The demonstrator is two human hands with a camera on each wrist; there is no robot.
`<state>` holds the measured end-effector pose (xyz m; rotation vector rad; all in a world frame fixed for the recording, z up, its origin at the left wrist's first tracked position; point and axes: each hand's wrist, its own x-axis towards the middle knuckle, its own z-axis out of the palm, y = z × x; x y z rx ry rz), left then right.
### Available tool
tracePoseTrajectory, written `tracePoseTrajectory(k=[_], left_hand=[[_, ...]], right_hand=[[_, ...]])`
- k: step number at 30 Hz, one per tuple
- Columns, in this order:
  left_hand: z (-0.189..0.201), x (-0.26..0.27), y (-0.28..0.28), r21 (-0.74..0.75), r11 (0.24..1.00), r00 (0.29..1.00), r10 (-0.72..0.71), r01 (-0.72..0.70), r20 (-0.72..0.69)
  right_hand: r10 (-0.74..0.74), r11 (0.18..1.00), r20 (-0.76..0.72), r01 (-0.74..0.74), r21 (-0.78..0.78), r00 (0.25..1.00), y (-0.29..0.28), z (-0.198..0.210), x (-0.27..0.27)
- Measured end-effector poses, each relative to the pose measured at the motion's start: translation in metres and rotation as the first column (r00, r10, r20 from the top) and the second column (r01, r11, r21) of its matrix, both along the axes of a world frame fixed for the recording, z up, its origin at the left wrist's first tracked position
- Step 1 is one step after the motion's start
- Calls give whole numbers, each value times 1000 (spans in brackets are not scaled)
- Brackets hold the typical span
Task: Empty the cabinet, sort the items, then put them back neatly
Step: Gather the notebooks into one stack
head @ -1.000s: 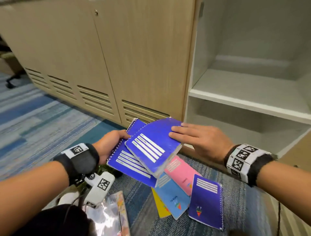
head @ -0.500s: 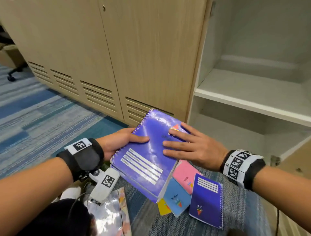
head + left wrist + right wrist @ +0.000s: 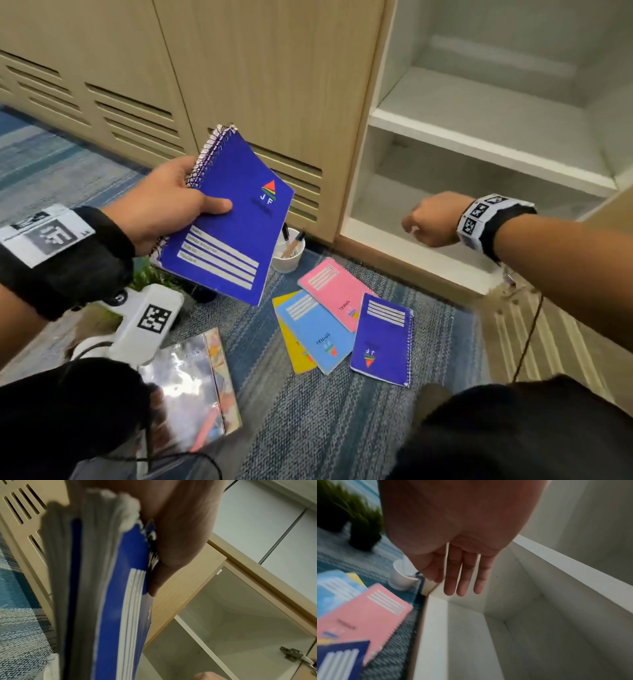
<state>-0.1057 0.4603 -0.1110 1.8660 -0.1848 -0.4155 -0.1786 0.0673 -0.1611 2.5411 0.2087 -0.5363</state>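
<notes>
My left hand grips a stack of blue spiral notebooks by the spiral edge, thumb on the top cover; the left wrist view shows the stack edge-on under the thumb. My right hand hangs empty, fingers straight and relaxed, in front of the open cabinet's bottom shelf. On the carpet lie a pink notebook, a light blue one, a yellow one underneath, and a dark blue one.
A white cup with pens stands by the cabinet base. A shiny plastic-wrapped packet lies at lower left. A dark potted plant stands on the carpet. The open cabinet shows two white shelves; closed wooden doors stand to its left.
My right hand has left the blue notebooks and moved right toward the cabinet opening. The left hand now holds the squared-up stack alone, raised and tilted.
</notes>
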Motion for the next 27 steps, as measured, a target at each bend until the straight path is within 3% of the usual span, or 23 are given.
tracePoseTrajectory(k=[5, 11, 14, 16, 19, 23, 27], left_hand=[[-5, 3, -7, 54, 998, 1000, -11, 11, 4], [-14, 6, -26, 77, 997, 1000, -27, 28, -13], [-14, 5, -36, 72, 997, 999, -36, 37, -13], [-14, 6, -40, 83, 995, 999, -51, 51, -4], [-14, 7, -42, 99, 993, 998, -62, 60, 15], [-12, 7, -39, 109, 992, 997, -75, 71, 33], [-15, 3, -34, 126, 990, 997, -71, 66, 37]], right_hand=[[6, 976, -52, -17, -217, 999, -58, 17, -8], [170, 929, -146, -207, -307, 975, -71, 15, 1], [141, 970, -151, -168, -178, 978, -56, -37, -2], [94, 995, -150, -99, -26, 984, -40, -90, -7], [134, 981, -135, -112, 157, 982, -20, -174, -15], [197, 965, -245, -144, 217, 949, 15, -246, -36], [236, 962, -240, -192, 193, 942, 33, -276, -53]])
